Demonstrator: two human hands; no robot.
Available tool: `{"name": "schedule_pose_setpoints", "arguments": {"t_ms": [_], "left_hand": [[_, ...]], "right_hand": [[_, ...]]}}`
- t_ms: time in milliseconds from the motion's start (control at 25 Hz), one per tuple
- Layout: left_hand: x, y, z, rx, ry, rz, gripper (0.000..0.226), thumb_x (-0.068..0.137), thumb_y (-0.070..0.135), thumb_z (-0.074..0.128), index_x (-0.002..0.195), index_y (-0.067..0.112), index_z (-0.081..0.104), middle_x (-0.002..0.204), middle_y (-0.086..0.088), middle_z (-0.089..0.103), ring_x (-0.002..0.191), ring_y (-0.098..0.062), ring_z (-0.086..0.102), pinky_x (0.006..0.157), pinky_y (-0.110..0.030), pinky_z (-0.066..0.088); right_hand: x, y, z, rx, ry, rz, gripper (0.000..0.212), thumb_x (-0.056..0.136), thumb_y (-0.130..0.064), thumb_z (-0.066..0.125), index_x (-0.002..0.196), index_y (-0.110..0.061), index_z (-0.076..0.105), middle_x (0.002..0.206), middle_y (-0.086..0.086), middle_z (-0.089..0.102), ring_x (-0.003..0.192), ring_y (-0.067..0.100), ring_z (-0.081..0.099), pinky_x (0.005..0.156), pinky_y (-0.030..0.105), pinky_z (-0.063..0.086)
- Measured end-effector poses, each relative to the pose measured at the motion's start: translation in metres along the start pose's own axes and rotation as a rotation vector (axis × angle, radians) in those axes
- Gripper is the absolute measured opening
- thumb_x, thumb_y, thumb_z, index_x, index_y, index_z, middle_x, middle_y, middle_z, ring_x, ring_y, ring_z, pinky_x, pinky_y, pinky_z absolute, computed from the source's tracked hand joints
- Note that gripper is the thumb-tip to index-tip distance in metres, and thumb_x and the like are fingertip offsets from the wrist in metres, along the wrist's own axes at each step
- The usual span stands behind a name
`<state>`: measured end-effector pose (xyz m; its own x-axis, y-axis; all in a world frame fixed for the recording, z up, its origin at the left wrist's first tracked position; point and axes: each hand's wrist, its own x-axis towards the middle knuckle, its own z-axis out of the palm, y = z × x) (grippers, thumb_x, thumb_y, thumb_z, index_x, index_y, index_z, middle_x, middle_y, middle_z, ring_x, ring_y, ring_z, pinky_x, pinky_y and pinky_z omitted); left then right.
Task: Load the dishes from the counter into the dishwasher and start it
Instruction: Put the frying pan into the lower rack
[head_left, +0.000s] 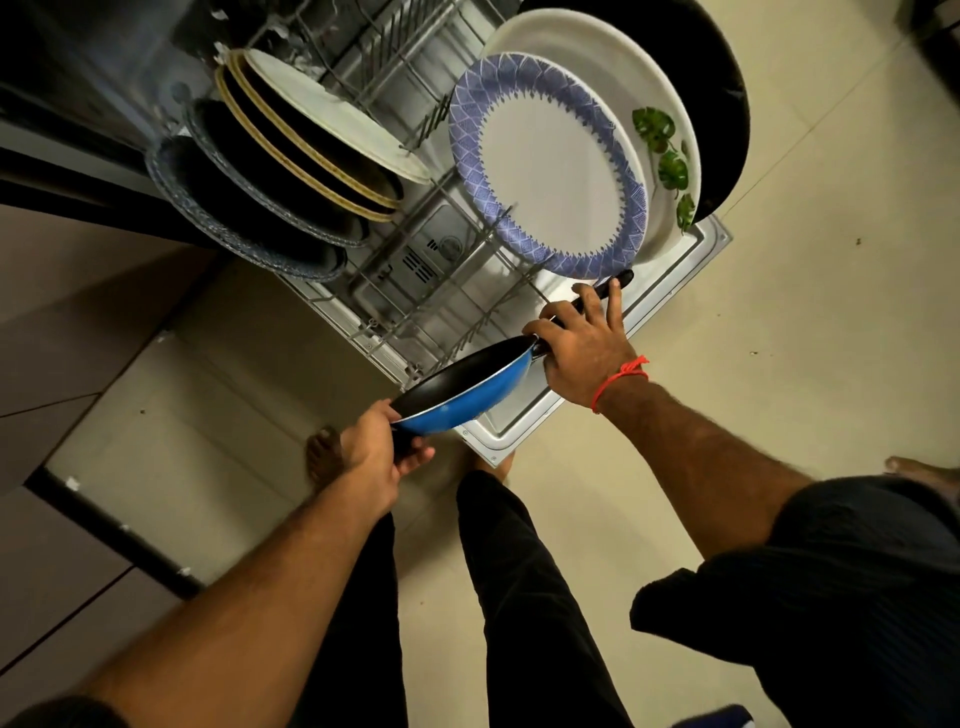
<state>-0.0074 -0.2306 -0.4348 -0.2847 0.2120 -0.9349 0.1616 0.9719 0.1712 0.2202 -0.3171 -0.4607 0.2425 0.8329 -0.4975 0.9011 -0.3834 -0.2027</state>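
Both hands grip — left hand curled low, right hand higher, arms outstretched.

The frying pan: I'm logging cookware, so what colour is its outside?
Blue outside, black inside, seen in the head view: the frying pan.

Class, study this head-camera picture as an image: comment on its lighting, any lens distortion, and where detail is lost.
Head view: dim, warm light; the dishwasher interior at top left sinks into near-black. Wide-angle lens bends the rack and stretches the forearms at the edges. The patterned plate, blue pan and right hand stay fairly sharp; the dark plates lose surface detail.
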Motion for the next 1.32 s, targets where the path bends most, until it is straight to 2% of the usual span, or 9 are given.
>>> {"name": "schedule_pose_setpoints", "arguments": {"t_ms": [120, 320, 600, 760, 840, 920, 1000, 1160, 1320], "left_hand": [[-0.007, -0.01, -0.01, -0.01, 0.039, 0.072, 0.018, 0.087, 0.005, 0.05, 0.088, 0.016, 0.064, 0.057, -0.014, 0.06, 0.037, -0.017, 0.048, 0.037, -0.028, 0.051], [-0.009, -0.024, -0.035, 0.001, 0.145, 0.168, 0.024, 0.089, 0.011, 0.05, 0.109, 0.008, 0.062, 0.07, -0.026, 0.06, 0.033, -0.018, 0.045, 0.04, -0.031, 0.051], [-0.011, -0.025, -0.022, 0.108, 0.056, 0.208, 0.03, 0.089, 0.01, 0.051, 0.118, 0.004, 0.055, 0.076, -0.024, 0.066, 0.04, -0.021, 0.055, 0.051, -0.041, 0.057], [-0.015, -0.02, 0.01, 0.137, -0.017, 0.183, 0.029, 0.094, 0.016, 0.056, 0.12, 0.005, 0.047, 0.082, -0.024, 0.071, 0.05, -0.023, 0.066, 0.054, -0.043, 0.06], [-0.014, -0.015, 0.02, 0.149, -0.026, 0.181, 0.033, 0.096, 0.022, 0.058, 0.122, 0.004, 0.048, 0.087, -0.026, 0.07, 0.056, -0.025, 0.07, 0.053, -0.042, 0.06], [-0.015, -0.008, 0.026, 0.182, -0.052, 0.177, 0.035, 0.098, 0.026, 0.057, 0.122, 0.002, 0.052, 0.09, -0.026, 0.071, 0.059, -0.024, 0.072, 0.052, -0.04, 0.061], [-0.019, 0.001, 0.032, 0.213, -0.082, 0.18, 0.037, 0.099, 0.03, 0.056, 0.12, -0.001, 0.054, 0.089, -0.025, 0.072, 0.06, -0.022, 0.073, 0.051, -0.037, 0.06], [-0.028, 0.019, 0.047, 0.172, -0.124, 0.141, 0.041, 0.103, 0.032, 0.049, 0.115, -0.006, 0.058, 0.083, -0.023, 0.072, 0.055, -0.018, 0.071, 0.05, -0.034, 0.059], [-0.04, 0.015, 0.051, 0.189, -0.19, 0.036, 0.039, 0.106, 0.024, 0.039, 0.122, -0.007, 0.056, 0.084, -0.023, 0.071, 0.055, -0.019, 0.071, 0.05, -0.035, 0.059]], "right_hand": [[-0.005, -0.013, -0.002, -0.04, -0.077, 0.02, 0.056, 0.078, -0.017, 0.068, 0.133, -0.027, 0.057, 0.132, 0.007, 0.054, 0.14, 0.044, 0.026, 0.112, 0.07, -0.008], [-0.003, -0.036, -0.003, -0.001, -0.089, -0.026, 0.056, 0.079, -0.02, 0.07, 0.132, -0.028, 0.056, 0.135, 0.005, 0.053, 0.143, 0.041, 0.024, 0.115, 0.068, -0.005], [0.006, -0.023, 0.006, 0.107, -0.219, 0.0, 0.06, 0.083, -0.011, 0.068, 0.138, -0.027, 0.05, 0.145, 0.003, 0.048, 0.147, 0.037, 0.019, 0.119, 0.057, 0.0], [0.012, -0.011, 0.006, 0.232, -0.173, 0.041, 0.056, 0.078, 0.001, 0.066, 0.13, -0.018, 0.057, 0.135, 0.008, 0.056, 0.14, 0.032, 0.034, 0.122, 0.049, 0.007], [0.013, -0.006, 0.002, 0.296, -0.141, 0.063, 0.054, 0.076, 0.006, 0.062, 0.125, -0.016, 0.058, 0.126, 0.01, 0.06, 0.129, 0.031, 0.046, 0.12, 0.046, 0.019], [0.012, -0.001, -0.003, 0.348, -0.115, 0.065, 0.054, 0.075, 0.009, 0.06, 0.122, -0.016, 0.059, 0.122, 0.01, 0.059, 0.119, 0.031, 0.05, 0.11, 0.044, 0.037], [0.009, 0.002, -0.006, 0.42, -0.055, 0.051, 0.055, 0.072, 0.012, 0.058, 0.121, -0.014, 0.06, 0.124, 0.011, 0.057, 0.115, 0.032, 0.052, 0.101, 0.043, 0.047], [0.007, -0.001, -0.013, 0.487, 0.084, 0.066, 0.048, 0.076, 0.013, 0.053, 0.117, -0.01, 0.06, 0.122, 0.013, 0.056, 0.111, 0.03, 0.054, 0.098, 0.038, 0.049], [0.003, -0.013, -0.023, 0.518, 0.15, -0.004, 0.04, 0.075, 0.014, 0.05, 0.107, -0.005, 0.065, 0.118, 0.015, 0.058, 0.11, 0.03, 0.055, 0.098, 0.035, 0.049]]}}
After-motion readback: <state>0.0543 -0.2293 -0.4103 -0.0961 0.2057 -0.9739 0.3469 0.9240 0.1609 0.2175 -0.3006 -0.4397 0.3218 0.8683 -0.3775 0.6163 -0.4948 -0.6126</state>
